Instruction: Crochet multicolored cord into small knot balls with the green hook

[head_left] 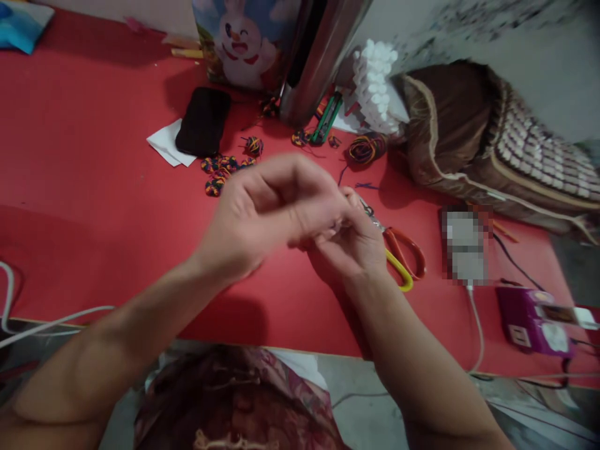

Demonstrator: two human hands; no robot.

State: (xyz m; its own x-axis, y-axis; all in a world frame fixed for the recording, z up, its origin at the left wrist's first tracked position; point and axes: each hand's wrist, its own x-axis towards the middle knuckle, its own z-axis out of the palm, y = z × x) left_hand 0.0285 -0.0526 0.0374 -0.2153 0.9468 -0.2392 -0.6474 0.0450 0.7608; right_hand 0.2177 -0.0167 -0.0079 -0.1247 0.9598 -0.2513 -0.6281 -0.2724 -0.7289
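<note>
My left hand (276, 215) is raised over the table, its fingers curled into a pinch and partly smeared by motion. Its fingertips meet those of my right hand (356, 244), which is also closed. Whatever lies between the fingers is hidden or too small to name. Just right of my right hand lies a hand tool with orange and yellow looped handles (407, 253); its metal end is partly covered by the hand. Beyond my left hand sit knotted multicoloured yarn pieces (214, 186) and a small yarn ball (254, 145). A larger yarn bundle (367, 149) rests farther right.
On the red table (94, 187) are a black phone (204, 122) on white paper, a green cutter-like tool (327, 119) and a metal cylinder (316, 69). A brown bag (459, 131) leans on the wall. At right are a blurred-out device (466, 247) with a cable and a purple box (532, 322).
</note>
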